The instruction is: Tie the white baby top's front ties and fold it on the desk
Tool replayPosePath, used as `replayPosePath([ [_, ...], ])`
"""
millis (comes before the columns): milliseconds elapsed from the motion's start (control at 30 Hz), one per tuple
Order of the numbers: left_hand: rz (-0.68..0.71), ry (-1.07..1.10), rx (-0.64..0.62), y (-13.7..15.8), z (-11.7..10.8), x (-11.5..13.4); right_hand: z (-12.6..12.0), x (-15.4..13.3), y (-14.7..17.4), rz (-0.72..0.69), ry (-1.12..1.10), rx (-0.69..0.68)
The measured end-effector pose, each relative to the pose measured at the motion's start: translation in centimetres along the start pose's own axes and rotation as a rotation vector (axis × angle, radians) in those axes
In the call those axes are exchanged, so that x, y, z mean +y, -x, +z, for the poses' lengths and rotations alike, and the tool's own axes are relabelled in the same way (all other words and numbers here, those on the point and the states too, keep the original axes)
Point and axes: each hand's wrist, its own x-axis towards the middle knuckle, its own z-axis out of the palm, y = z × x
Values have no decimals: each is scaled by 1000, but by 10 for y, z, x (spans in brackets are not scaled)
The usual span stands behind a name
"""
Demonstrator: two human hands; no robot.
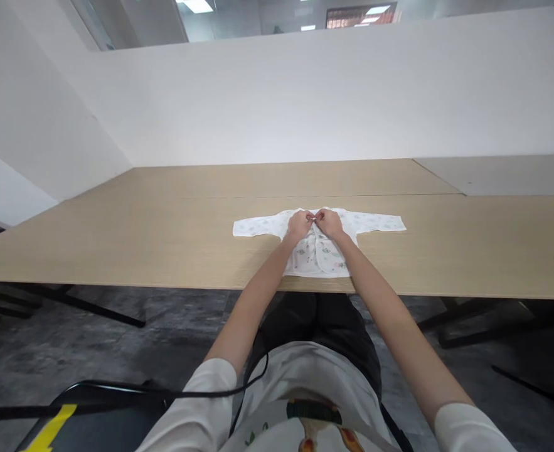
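Observation:
A small white baby shirt (324, 256) with a faint print lies spread on the wooden table, both sleeves stretched out sideways and its hem close to the front edge. My left hand (300, 224) is closed in a pinch on the shirt's front near the neckline. Right beside it, my right hand (328, 222) pinches the facing edge of the same front opening. The fingertips of both hands nearly meet over the upper chest. Whatever small fastening lies between them is hidden by the fingers.
The wooden table (140, 232) runs wide to both sides, with a white wall (277, 107) behind it. A grey panel (507, 174) is set in at the back right. Below left stands a black chair (102, 414) with yellow tape; a black cable (211, 394) crosses by my left arm.

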Motion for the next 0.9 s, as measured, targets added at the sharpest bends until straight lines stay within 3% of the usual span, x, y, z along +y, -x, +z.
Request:
replayPosePath([
  [300,20,-131,-16,-2,4,-2,1,1,-1,52,-9,5],
  [633,2,-43,22,1,5,3,2,1,-3,61,-104,79],
  [900,-8,-42,16,1,5,3,-3,-3,-1,137,-235,30],
])
